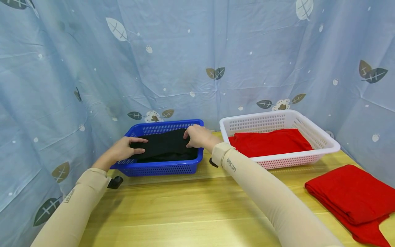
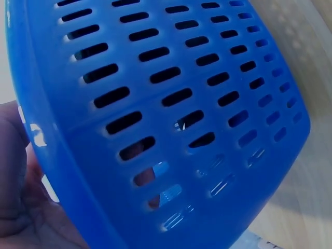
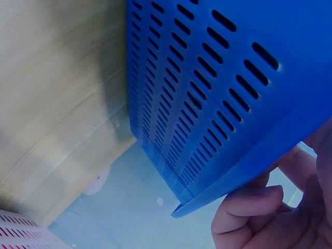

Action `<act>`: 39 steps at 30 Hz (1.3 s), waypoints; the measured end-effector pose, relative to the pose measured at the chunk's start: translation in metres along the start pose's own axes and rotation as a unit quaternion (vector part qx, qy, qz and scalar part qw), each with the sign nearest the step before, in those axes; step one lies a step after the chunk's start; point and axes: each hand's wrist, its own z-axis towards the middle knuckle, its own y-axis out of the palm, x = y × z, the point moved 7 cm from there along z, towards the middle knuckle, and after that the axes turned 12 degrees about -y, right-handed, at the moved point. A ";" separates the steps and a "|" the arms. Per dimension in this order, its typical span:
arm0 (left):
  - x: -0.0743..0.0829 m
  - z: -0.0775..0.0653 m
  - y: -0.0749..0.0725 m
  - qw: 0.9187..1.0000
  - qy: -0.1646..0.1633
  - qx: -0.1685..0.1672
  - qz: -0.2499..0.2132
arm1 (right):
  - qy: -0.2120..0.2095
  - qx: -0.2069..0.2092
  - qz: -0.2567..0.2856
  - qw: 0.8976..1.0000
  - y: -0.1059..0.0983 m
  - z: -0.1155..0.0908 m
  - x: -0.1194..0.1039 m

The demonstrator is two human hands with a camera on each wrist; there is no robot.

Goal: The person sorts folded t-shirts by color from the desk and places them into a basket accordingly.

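Left hand (image 1: 121,149), fingers extended, at left end of black cloth (image 1: 163,145); right hand (image 1: 199,136) bent over other end, cannot tell if gripping: likely spaced to level cloth within blue basket (image 1: 157,169).

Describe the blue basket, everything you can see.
The blue basket is shallow and rectangular, apparently glossy plastic, with rows of slots through its walls and a solid rim. It stands upright on the wooden table, left of the white basket. Folded black cloth lies inside. The left hand and right hand reach over its opposite ends; whether either touches the rim is unclear.
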 end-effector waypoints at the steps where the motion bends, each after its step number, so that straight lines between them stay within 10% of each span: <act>1: 0.000 0.000 -0.001 1.000 -0.002 0.005 0.005 | -0.001 0.002 0.001 1.000 0.000 0.000 0.000; 11: 0.011 -0.004 -0.008 0.993 0.023 0.090 0.069 | -0.015 0.010 -0.018 1.000 -0.001 -0.002 -0.003; 22: 0.024 -0.011 -0.007 0.992 0.027 0.075 0.093 | -0.037 0.003 -0.004 0.999 -0.011 -0.012 -0.005; 39: 0.101 -0.040 0.017 0.988 0.131 0.076 0.016 | -0.089 -0.012 0.044 0.995 -0.050 -0.072 0.015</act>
